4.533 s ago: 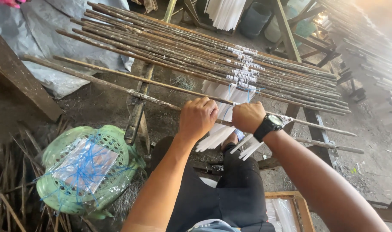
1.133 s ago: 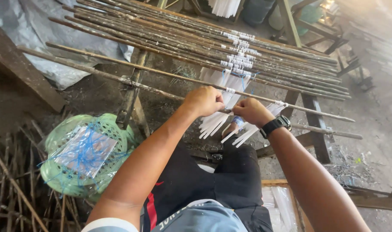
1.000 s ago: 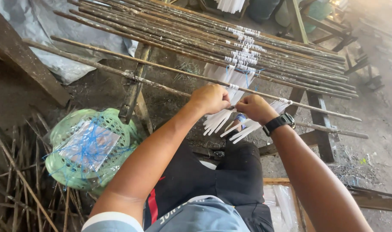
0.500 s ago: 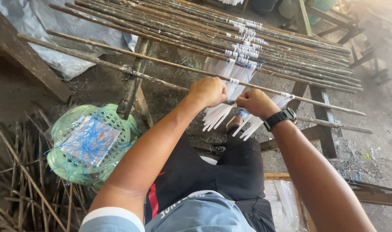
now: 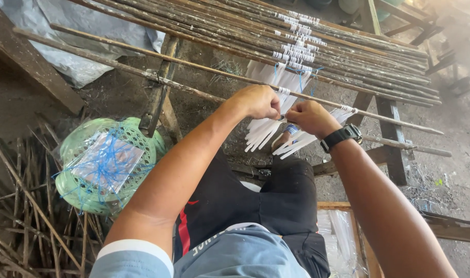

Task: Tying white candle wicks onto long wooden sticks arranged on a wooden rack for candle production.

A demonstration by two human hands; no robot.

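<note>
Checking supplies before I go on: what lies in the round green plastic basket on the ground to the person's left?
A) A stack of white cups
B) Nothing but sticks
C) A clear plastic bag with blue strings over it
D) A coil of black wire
C: the round green plastic basket holds a flat clear plastic bag with thin blue strings tangled across it.

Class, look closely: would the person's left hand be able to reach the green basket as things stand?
Probably yes. The left hand is busy at the stick, but nothing lies between it and the green basket lower left.
</note>
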